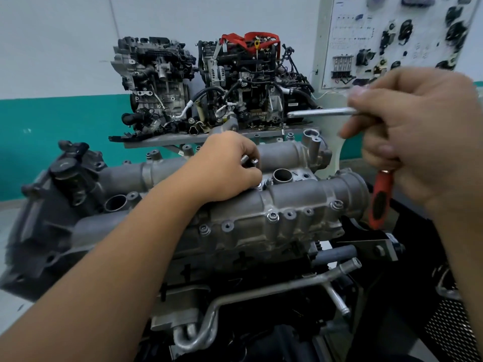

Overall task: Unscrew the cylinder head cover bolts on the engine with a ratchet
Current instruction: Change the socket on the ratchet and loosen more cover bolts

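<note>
Fingers of my left hand [230,168] pinch a small socket [249,161], half hidden, mid-frame on the cylinder head cover [300,205]; my right hand [418,142] grips the ratchet [380,199], its head hidden.

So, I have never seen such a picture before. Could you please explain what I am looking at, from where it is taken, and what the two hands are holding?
The picture comes from a camera worn on a person's head, looking forward and down at their own hands. In front stands a grey cast-metal engine with its cylinder head cover on top. The left hand rests on the cover and pinches a small silver metal piece, perhaps a socket or bolt. The right hand, raised, holds a ratchet with a red-and-black handle and a silver metal bar pointing left. Behind, two more engines sit on a grey shelf, beside a white board of car parts.
</note>
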`<state>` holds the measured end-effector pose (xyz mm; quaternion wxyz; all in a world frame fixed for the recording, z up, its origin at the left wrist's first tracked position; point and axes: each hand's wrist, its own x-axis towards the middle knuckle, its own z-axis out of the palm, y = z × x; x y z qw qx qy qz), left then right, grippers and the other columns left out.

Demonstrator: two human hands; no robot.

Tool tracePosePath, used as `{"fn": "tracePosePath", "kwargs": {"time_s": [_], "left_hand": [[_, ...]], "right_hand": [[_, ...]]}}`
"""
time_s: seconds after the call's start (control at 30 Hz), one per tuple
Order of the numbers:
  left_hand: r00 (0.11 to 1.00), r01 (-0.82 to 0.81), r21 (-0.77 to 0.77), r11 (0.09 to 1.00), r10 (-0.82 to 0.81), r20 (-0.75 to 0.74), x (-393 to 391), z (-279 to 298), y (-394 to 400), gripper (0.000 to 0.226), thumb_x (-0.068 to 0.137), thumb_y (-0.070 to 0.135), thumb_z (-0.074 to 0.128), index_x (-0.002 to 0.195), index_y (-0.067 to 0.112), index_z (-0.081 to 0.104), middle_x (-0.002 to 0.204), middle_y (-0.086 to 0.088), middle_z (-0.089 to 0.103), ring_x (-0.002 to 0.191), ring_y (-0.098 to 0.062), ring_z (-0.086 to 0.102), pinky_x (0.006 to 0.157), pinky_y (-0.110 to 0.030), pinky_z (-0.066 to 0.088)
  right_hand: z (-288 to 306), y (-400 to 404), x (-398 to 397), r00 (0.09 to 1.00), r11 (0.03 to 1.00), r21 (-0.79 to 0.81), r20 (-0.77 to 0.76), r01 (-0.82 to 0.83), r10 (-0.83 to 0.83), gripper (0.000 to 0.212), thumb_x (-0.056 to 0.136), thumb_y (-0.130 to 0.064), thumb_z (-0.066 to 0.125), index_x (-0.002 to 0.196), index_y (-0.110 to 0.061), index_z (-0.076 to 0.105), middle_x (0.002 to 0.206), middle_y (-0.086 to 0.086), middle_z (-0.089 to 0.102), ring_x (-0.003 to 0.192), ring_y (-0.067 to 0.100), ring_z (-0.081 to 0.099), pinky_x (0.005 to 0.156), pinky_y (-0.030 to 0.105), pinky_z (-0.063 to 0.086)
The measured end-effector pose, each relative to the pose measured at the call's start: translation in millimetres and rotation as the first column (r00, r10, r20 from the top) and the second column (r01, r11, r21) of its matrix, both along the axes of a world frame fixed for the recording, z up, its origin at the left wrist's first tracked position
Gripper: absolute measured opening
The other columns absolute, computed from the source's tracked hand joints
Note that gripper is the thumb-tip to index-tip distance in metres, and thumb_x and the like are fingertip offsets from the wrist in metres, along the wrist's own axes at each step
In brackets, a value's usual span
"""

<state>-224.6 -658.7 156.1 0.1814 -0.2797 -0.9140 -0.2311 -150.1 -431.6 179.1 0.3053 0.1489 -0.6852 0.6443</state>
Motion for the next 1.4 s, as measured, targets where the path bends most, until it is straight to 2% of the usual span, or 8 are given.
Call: {"fn": "tracePosePath", "kwargs": {"time_s": [0.23,0.4,0.5,0.6,0.97,1.07,1.23,1.4], "left_hand": [[0.992,0.089,-0.211,0.973,-0.067,0.108,-6,13,-1,0.014,0.09,0.029,0.076,0.078,0.034,0.071,0.079,0.019,0.065,0.075,0.002,0.057,0.062,-0.012,0.035],[0.991,0.12,-0.244,0.962,-0.101,0.089,-5,14,-1,0.01,0.091,0.02,0.07,0.086,0.028,0.073,0.082,0.012,0.069,0.076,-0.001,0.059,0.061,-0.009,0.037],[0.995,0.102,-0.334,0.937,-0.089,0.053,-3,17,5,0.012,0.093,0.019,0.067,0.102,0.023,0.06,0.094,0.011,0.059,0.085,-0.008,0.056,0.072,-0.025,0.043],[0.995,0.102,-0.355,0.929,-0.095,0.038,0,20,7,0.011,0.093,0.019,0.071,0.101,0.019,0.063,0.1,0.006,0.062,0.094,-0.018,0.059,0.086,-0.04,0.05],[0.997,0.067,-0.497,0.865,-0.047,0.054,-2,31,14,0.014,0.091,0.031,0.077,0.102,0.023,0.079,0.1,0.007,0.071,0.097,-0.017,0.063,0.089,-0.036,0.052],[0.989,0.122,-0.469,0.875,-0.068,0.131,-5,35,7,0.015,0.092,0.036,0.074,0.102,0.026,0.08,0.093,0.008,0.075,0.089,-0.012,0.067,0.083,-0.036,0.056],[0.948,0.186,-0.268,0.945,-0.101,0.303,-9,33,-4,0.018,0.099,0.03,0.067,0.087,0.023,0.077,0.061,0.007,0.068,0.048,-0.005,0.058,0.049,-0.019,0.047],[0.991,0.07,-0.287,0.955,-0.035,0.127,-9,26,1,0.013,0.09,0.036,0.078,0.083,0.026,0.071,0.08,0.008,0.07,0.075,-0.01,0.064,0.063,-0.025,0.045]], "right_hand": [[-23,16,6,0.997,0.982,-0.17,-0.005,-0.078,0.078,0.03,0.093,-0.018,0.069,0.066,-0.023,0.057,0.064,0.02,0.065,0.027,0.011,0.025,0.04,0.014,0.026],[-29,18,9,0.997,0.969,-0.237,0.009,-0.068,0.072,0.029,0.091,-0.019,0.069,0.065,-0.022,0.058,0.062,0.018,0.065,0.027,0.011,0.024,0.039,0.014,0.025],[-29,17,12,0.997,0.964,-0.256,0.017,-0.068,0.075,0.029,0.092,-0.017,0.069,0.066,-0.021,0.055,0.061,0.018,0.064,0.027,0.011,0.025,0.04,0.014,0.025],[-29,14,16,0.997,0.962,-0.261,0.014,-0.076,0.082,0.029,0.092,-0.017,0.069,0.066,-0.021,0.055,0.061,0.017,0.064,0.027,0.01,0.026,0.04,0.014,0.025],[-24,13,30,0.997,0.967,-0.244,0.014,-0.069,0.075,0.034,0.092,-0.016,0.07,0.061,-0.022,0.058,0.061,0.017,0.064,0.028,0.011,0.026,0.04,0.014,0.026],[-21,13,31,0.997,0.969,-0.237,0.004,-0.075,0.078,0.034,0.091,-0.016,0.071,0.06,-0.022,0.057,0.06,0.017,0.064,0.027,0.011,0.025,0.041,0.014,0.026],[-19,11,29,0.996,0.975,-0.206,0.018,-0.082,0.088,0.031,0.092,-0.014,0.07,0.063,-0.02,0.059,0.06,0.017,0.064,0.028,0.012,0.026,0.041,0.015,0.027],[-20,7,24,0.994,0.974,-0.203,0.021,-0.097,0.103,0.031,0.092,-0.014,0.07,0.064,-0.02,0.058,0.06,0.018,0.063,0.028,0.012,0.026,0.041,0.015,0.027]]}}
